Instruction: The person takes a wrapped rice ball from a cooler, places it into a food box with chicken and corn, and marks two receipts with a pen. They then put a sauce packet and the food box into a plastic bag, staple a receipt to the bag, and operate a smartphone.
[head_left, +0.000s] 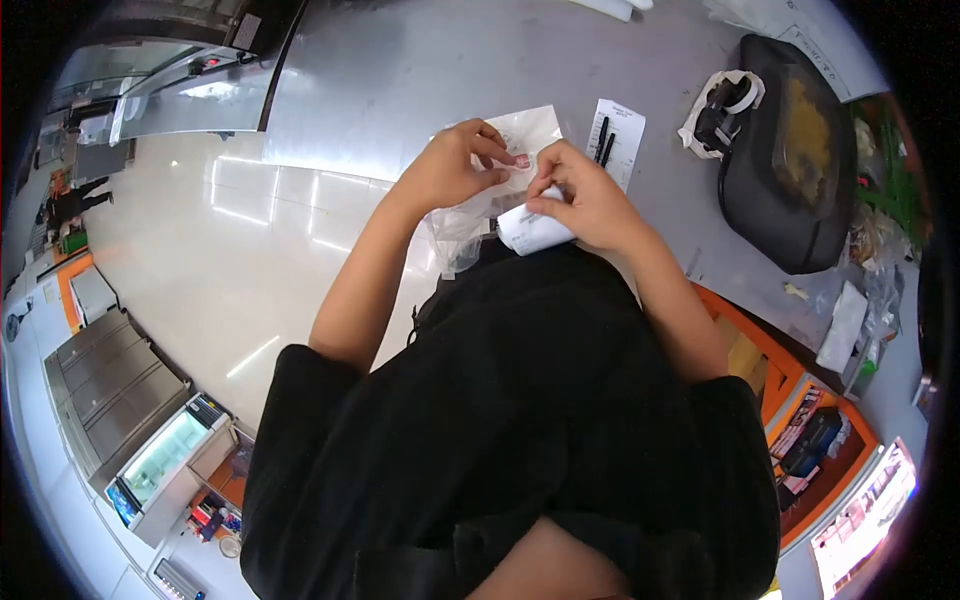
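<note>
My left hand (460, 168) is closed, its bent fingers at the upper edge of a crinkled clear plastic bag (462, 228) that hangs over the table's front edge. Just beyond those fingertips is a small red-and-white mark or piece (522, 161), too small to name. A pale paper sheet or bag (535, 125) lies behind and under the fingers. My right hand (585, 195) pinches a curled white paper slip (535, 230) with faint print, which bends down toward my black shirt. Both hands are close together, a short gap between their fingertips.
Right of my hands lies a printed paper (625, 125) with two black pens (605, 142) on it. Farther right are a black bag (785, 160), a tape roll (745, 95) and plastic wrappings (880, 270). Below the grey table (380, 90) is an orange shelf (840, 450). Shiny floor (250, 270) lies left.
</note>
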